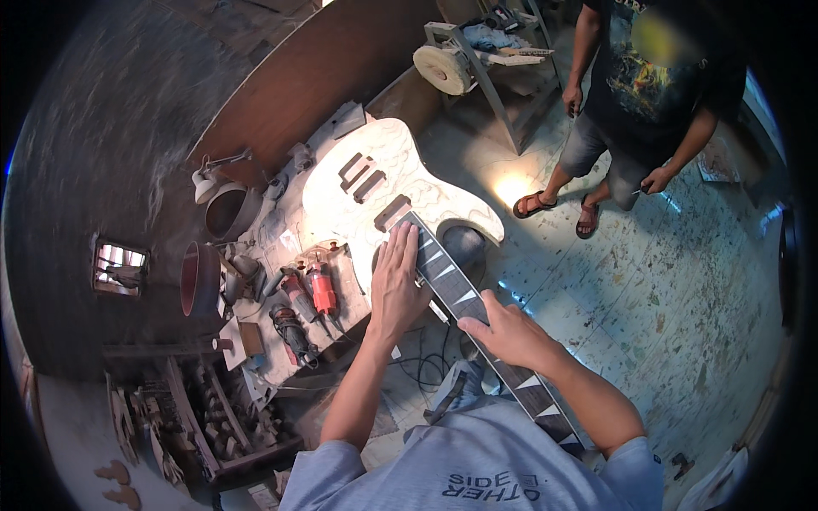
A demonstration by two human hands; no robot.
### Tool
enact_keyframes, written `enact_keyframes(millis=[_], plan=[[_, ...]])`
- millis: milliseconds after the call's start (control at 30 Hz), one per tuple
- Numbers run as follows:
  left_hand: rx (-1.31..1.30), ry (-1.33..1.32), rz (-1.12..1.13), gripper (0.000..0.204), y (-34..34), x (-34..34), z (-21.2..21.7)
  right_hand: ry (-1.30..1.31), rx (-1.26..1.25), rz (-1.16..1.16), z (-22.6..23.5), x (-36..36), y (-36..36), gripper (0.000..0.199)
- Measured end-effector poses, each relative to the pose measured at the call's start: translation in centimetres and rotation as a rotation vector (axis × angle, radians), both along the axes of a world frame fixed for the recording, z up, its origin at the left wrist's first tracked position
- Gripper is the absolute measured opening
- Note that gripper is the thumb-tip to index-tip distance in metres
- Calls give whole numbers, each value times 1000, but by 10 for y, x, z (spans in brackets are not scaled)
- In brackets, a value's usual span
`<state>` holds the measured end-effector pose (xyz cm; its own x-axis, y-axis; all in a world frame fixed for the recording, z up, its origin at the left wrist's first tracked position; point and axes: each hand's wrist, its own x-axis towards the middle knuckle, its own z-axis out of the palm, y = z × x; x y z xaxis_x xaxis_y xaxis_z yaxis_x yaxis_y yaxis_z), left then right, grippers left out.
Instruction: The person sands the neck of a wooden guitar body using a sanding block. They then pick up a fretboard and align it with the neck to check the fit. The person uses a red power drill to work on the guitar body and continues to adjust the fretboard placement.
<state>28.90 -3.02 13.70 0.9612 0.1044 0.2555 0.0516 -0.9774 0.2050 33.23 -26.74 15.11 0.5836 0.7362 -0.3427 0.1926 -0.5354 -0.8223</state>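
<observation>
The person wears a pale grey-blue T-shirt with short, loose sleeves that end above the elbow, leaving each forearm bare. Dark block lettering crosses the chest, and a small dark mark sits at the right sleeve's edge. Below, a greyish-blue trouser leg seems to show, though shadow obscures it.

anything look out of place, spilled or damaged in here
The floor stands out: it is widely blotched, whether from spills or wear I cannot tell. A small dark object lies on it at the lower right, as if left behind. The guitar shows no clear damage.
</observation>
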Motion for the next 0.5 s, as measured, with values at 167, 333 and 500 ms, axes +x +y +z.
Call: enact_keyframes(millis=[167,333,500], plan=[[-42,-39,-13,91,1,-1,0,264,-51,10,30,-20,-45,60],[-3,-84,-9,90,7,-3,-17,269,-59,20,30,-56,-104,77],[-33,-101,-8,88,1,1,-18,496,101,40,0,-69,-155,70]])
